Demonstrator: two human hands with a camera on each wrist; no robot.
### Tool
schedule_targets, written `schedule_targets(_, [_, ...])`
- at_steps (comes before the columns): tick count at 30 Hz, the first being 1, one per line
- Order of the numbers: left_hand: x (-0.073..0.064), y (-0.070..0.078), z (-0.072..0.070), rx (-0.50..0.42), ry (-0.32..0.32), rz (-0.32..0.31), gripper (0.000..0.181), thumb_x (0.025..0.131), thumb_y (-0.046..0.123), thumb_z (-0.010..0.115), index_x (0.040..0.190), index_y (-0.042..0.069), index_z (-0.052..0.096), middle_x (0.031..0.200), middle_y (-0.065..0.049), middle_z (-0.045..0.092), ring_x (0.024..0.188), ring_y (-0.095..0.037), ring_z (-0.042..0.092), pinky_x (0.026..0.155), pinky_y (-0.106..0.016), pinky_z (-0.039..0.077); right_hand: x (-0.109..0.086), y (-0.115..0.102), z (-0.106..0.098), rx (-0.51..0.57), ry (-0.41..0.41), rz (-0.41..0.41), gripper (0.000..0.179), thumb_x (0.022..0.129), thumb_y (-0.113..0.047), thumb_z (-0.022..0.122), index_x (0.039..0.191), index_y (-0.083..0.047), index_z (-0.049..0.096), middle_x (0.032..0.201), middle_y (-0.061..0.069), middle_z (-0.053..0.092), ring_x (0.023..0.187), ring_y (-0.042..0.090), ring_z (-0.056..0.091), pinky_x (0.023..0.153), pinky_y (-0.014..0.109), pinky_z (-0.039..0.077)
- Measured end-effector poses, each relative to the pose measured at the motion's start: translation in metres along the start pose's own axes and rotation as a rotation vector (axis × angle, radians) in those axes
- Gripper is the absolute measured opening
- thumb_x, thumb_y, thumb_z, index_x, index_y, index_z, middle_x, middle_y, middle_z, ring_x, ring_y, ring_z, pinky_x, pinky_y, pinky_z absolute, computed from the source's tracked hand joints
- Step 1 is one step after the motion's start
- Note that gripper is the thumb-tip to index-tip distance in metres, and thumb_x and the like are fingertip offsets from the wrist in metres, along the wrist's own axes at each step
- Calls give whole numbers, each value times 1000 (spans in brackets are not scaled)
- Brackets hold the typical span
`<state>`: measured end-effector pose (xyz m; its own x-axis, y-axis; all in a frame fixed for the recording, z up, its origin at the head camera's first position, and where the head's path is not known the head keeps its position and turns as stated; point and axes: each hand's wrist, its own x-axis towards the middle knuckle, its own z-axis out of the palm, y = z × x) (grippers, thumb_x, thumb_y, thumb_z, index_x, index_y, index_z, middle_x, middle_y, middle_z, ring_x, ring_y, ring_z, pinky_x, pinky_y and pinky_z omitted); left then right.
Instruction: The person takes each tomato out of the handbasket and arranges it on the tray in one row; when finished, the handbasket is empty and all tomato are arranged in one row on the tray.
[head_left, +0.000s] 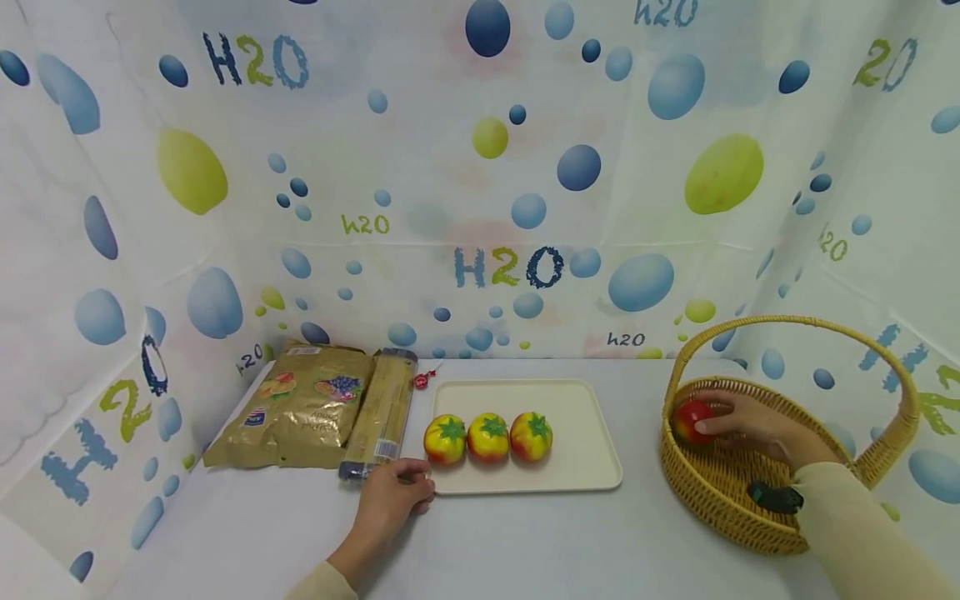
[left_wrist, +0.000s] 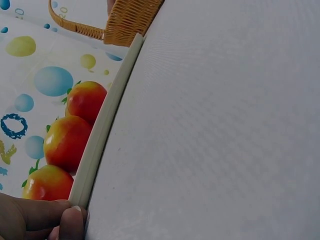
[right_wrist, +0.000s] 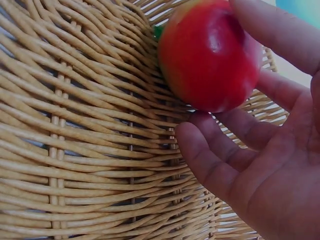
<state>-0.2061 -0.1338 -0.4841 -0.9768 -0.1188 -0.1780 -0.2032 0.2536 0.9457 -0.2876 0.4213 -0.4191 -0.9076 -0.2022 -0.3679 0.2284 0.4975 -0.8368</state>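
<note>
My right hand (head_left: 738,425) reaches into the wicker basket (head_left: 720,508) and holds a red tomato (right_wrist: 210,57) by the basket wall. In the right wrist view, the thumb lies on the tomato's upper side and the fingers curl beneath it. Three red-and-yellow tomatoes with green leaves, one of them the rightmost tomato (head_left: 531,437), sit in a row on a cream tray (head_left: 573,450). At the tray's near left corner my left hand (head_left: 393,500) pinches the rim between thumb and fingers, as the left wrist view shows.
A dark elongated thing (head_left: 776,497) lies in the basket below the right wrist. The basket handle (head_left: 787,319) arches over that arm. Left of the tray are a gold bag (head_left: 300,408) and a long pasta-like pack (head_left: 382,408). A small red item (head_left: 422,381) lies behind.
</note>
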Motion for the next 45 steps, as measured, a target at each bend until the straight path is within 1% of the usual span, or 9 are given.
schedule_targets(7, [1,-1,0,10,2,-13,25,84,-5,75,108,-3,72,89,-9,61,72,-15,61,61,-25,61,2,1,1,-11,5,-2,78,96,-26,71,156,0,28,150,29,38,123,33,53,99,47,57])
schedule_targets(11, [1,-1,1,12,3,-19,24,84,-5,75,108,-2,72,89,-8,61,72,-15,61,61,-25,61,0,3,0,-12,15,-10,76,97,-27,70,155,1,31,149,28,40,119,30,55,97,45,57])
schedule_targets(16, [1,-2,2,13,3,-22,25,83,-4,76,108,-2,72,90,-9,61,72,-15,61,61,-25,61,-3,3,-3,14,46,-27,69,97,-26,70,152,0,37,142,21,47,114,26,59,96,44,58])
schedule_targets(18, [1,-2,3,14,4,-16,25,83,-4,76,108,-2,72,90,-9,61,72,-15,61,61,-25,61,-5,2,-5,29,55,-34,67,97,-26,70,151,-1,38,138,15,51,112,24,60,96,43,58])
schedule_targets(24, [0,-2,4,5,3,-6,25,83,-5,75,108,-3,72,89,-9,61,72,-15,61,60,-25,61,-13,1,-14,74,37,-96,62,102,-25,62,152,-3,33,126,-2,60,112,20,62,96,40,58])
schedule_targets(28, [0,-3,3,5,3,-13,25,84,-5,75,108,-2,72,90,-9,61,72,-16,61,60,-25,61,-20,0,-18,82,52,-125,61,104,-26,58,153,-6,28,127,-4,57,111,14,62,97,40,59])
schedule_targets(33, [-1,-4,3,5,8,-13,24,83,-6,75,107,-2,72,89,-9,61,71,-16,61,59,-25,61,-30,-5,-16,89,84,-161,62,105,-26,56,154,-6,24,127,-5,55,110,10,63,97,40,59])
schedule_targets(40, [-1,-3,1,4,8,-18,24,84,-5,75,108,-3,72,89,-9,61,71,-15,61,59,-24,60,-42,-15,-14,139,88,-209,40,106,-23,53,142,-26,39,124,-13,60,109,11,65,95,34,59])
schedule_targets(45, [-1,0,0,-5,-2,-7,25,84,-5,75,108,-4,71,90,-10,61,72,-16,61,60,-25,61,-49,-19,-14,151,65,-262,41,105,-17,52,142,-30,39,126,-13,61,111,10,66,94,30,59])
